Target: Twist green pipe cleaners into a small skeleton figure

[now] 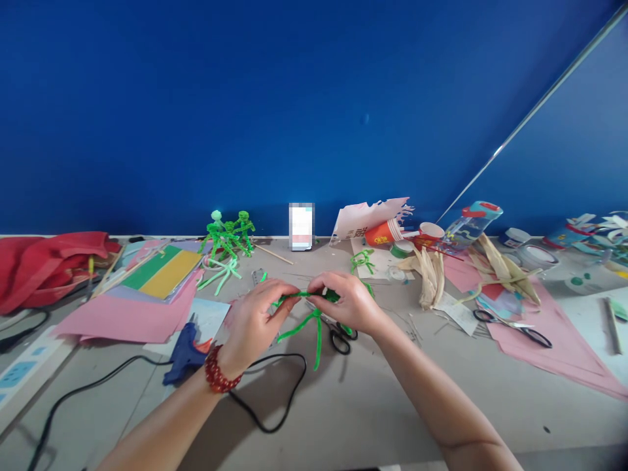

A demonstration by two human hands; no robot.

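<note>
My left hand (255, 324) and my right hand (346, 302) both pinch a green pipe-cleaner figure (314, 329), twisting its bright strands together between them. Two of its limbs hang down below my hands. Black-handled scissors (339, 340) lie just beneath my right hand, partly hidden by the green strands. A blue hot glue gun (184, 356) rests below my left hand, and a red beaded bracelet (220, 369) circles my left wrist. Further ahead stand green pipe-cleaner skeleton figures (228, 235).
Pink paper sheets (122, 316) and coloured card (161, 275) lie at left, beside a red cloth (49, 268). A black cable (275, 399) loops on the table (373, 405). Paper cups (383, 232), corn husks (432, 278) and another pair of scissors (513, 327) lie at right.
</note>
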